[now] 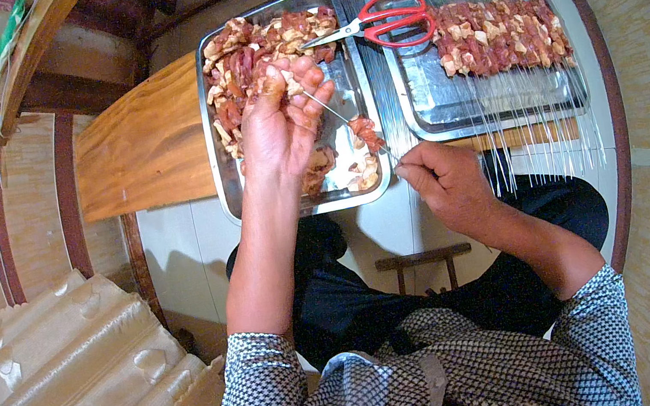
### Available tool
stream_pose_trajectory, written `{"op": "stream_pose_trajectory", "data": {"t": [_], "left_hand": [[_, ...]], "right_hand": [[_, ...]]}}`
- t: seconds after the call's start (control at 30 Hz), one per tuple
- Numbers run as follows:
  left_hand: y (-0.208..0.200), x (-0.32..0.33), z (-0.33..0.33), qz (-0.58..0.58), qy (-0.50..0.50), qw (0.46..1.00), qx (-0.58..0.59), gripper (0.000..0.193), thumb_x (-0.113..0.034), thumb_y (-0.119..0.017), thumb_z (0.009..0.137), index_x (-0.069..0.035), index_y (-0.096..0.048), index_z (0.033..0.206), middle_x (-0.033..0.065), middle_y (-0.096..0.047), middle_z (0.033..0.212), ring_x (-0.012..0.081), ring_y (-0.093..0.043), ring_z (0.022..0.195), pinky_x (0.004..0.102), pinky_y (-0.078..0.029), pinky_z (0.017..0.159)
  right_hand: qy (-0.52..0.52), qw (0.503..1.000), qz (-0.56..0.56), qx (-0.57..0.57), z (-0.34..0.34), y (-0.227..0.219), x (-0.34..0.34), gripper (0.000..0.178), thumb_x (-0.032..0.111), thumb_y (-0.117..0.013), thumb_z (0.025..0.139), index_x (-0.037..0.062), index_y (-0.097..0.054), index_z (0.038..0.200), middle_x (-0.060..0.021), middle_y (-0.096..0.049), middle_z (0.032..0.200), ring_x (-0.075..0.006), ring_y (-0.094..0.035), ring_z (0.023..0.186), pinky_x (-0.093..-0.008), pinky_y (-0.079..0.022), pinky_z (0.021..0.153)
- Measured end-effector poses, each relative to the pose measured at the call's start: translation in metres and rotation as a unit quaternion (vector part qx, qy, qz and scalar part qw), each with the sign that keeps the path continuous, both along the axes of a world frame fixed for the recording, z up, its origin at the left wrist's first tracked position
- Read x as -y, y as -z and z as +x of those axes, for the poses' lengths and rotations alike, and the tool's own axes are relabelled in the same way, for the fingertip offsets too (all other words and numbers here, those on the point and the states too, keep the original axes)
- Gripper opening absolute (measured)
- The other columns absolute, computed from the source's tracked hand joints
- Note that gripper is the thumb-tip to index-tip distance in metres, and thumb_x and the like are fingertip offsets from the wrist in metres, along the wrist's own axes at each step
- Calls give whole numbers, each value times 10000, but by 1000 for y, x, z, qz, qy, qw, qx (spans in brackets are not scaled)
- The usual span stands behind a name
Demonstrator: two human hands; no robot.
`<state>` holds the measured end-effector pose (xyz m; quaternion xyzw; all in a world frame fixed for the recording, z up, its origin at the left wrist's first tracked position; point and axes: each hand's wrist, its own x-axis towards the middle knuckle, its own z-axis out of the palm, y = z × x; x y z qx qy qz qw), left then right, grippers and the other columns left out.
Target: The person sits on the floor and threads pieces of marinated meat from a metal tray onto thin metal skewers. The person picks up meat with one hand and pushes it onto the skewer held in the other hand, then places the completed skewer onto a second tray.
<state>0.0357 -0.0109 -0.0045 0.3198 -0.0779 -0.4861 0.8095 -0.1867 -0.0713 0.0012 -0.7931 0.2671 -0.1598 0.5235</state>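
Observation:
My right hand pinches the lower end of a thin metal skewer, which slants up and to the left. Reddish meat chunks are threaded on the skewer, not far from the right fingers. Palm up, my left hand curls its fingers around a pale piece of meat at the skewer's tip. Beneath it, a metal tray holds a heap of raw cut meat. Red-handled scissors lie across the rims of this tray and the one beside it.
A second metal tray on the right holds a row of filled skewers, their bare ends over the near edge. Several bare skewers lie between the trays. Both trays rest on a wooden bench. Ridged beige cardboard sits at the lower left.

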Motion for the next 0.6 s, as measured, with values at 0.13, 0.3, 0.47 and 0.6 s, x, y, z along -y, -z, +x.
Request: {"op": "stream_pose_trajectory", "data": {"t": [0.13,0.3,0.47,0.6], "left_hand": [[-2,2,0,15,-18,1000,8,178,-214,-446,947,-57,-514,995,108,-609,929,235,-627,835,418,-540,779],[-2,-1,-1,30,-17,999,17,151,-188,-446,947,-57,-520,962,86,-599,863,250,-632,825,435,-545,769],[-2,0,-2,11,-26,1000,-8,162,-171,-412,957,-46,-515,946,88,-594,858,274,-634,857,463,-538,787],[-4,5,-8,38,-80,996,-24,192,-181,-381,967,-39,-508,939,96,-589,872,277,-628,888,460,-520,833]], "right_hand": [[-11,1000,-19,-19,-1,0,0,167,192,-604,833,25,-587,832,-152,-607,721,-303,-606,664,-391,-473,608],[-22,996,-81,-32,-3,2,2,162,202,-589,839,40,-589,852,-160,-610,743,-329,-607,692,-409,-474,619],[-26,995,-87,-35,-3,5,2,180,215,-565,861,37,-582,872,-169,-612,751,-343,-606,695,-422,-474,621],[-7,998,-59,-20,-1,11,-1,194,218,-549,878,26,-574,885,-180,-610,749,-350,-606,691,-435,-470,615]]}}
